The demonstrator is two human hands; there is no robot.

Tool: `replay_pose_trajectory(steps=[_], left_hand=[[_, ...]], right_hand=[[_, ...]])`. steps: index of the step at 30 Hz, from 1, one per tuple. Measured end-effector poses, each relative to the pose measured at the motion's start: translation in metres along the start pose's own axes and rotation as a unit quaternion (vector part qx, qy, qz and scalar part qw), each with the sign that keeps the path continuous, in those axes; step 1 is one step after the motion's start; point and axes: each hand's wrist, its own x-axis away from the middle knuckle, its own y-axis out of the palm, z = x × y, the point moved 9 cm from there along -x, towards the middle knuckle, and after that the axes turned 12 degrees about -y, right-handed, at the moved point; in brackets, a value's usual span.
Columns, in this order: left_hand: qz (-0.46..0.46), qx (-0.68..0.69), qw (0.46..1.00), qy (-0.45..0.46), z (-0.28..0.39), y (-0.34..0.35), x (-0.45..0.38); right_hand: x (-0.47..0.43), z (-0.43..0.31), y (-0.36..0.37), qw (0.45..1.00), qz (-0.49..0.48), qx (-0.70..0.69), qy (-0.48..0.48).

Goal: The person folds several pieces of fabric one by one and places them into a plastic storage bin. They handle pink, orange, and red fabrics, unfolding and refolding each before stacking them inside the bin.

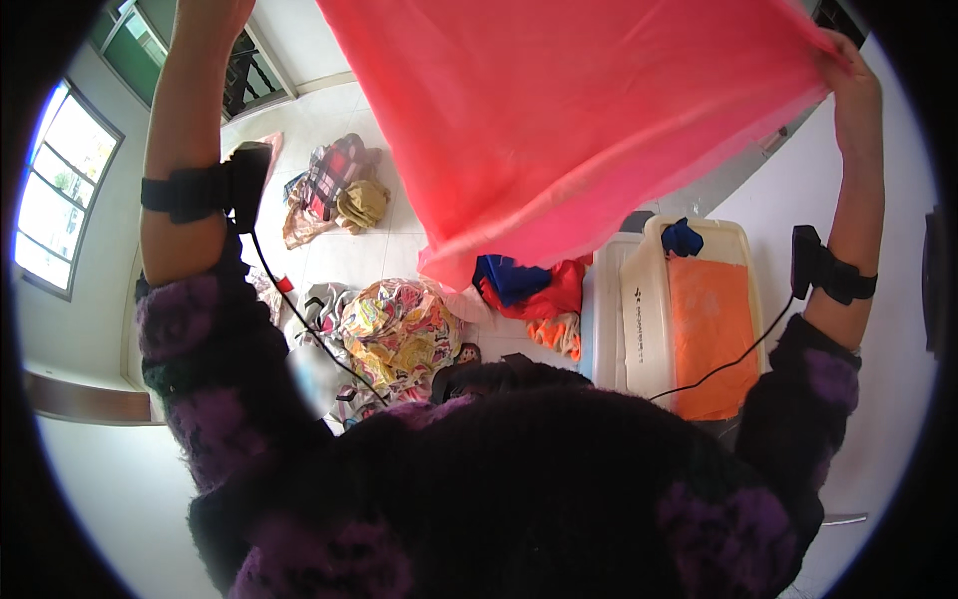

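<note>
A large coral-pink cloth [584, 127] is spread out in the air before me, and its upper part runs past the top of the picture. My right hand [852, 61] grips the cloth's right edge, with the arm raised high. My left forearm [187, 112] is raised too, but the left hand lies beyond the top edge of the view. What the left hand holds is hidden. The cloth's lower corner hangs loose over a heap of blue fabric [516, 278] and red fabric [550, 296] on the floor.
Patterned fabric [404, 329] lies heaped near my feet, and a pile with plaid cloth [334, 176] lies farther off on the tiles. On the right, a cream plastic bin [636, 307] holds orange cloth [711, 337]. Cables [318, 337] run from my arm straps.
</note>
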Motion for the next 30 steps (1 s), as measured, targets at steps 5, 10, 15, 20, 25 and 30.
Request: replay_pose_trajectory(steps=[5, 10, 15, 20, 25, 30], left_hand=[[0.005, 0.12, 0.993, -0.014, 0.003, -0.054, -0.03], [0.009, 0.119, 0.992, -0.033, -0.007, -0.097, -0.032], [0.064, 0.009, 0.997, -0.032, -0.026, -0.121, -0.035], [0.038, 0.082, 0.992, -0.088, -0.051, -0.117, -0.022], [0.059, -0.106, 0.99, -0.068, -0.047, -0.113, -0.007], [-0.117, -0.312, 0.933, -0.134, -0.056, -0.087, 0.047]], right_hand=[[-0.03, -0.019, 0.031, 0.998, -0.052, -0.022, -0.042], [-0.032, -0.053, 0.042, 0.996, -0.011, 0.069, -0.061], [-0.008, -0.044, 0.059, 0.993, 0.01, -0.11, -0.04], [-0.004, -0.006, 0.07, 0.995, -0.066, -0.069, -0.015], [0.006, 0.011, 0.066, 0.988, -0.043, -0.145, 0.04], [0.071, -0.024, 0.082, 0.974, -0.109, -0.173, 0.102]])
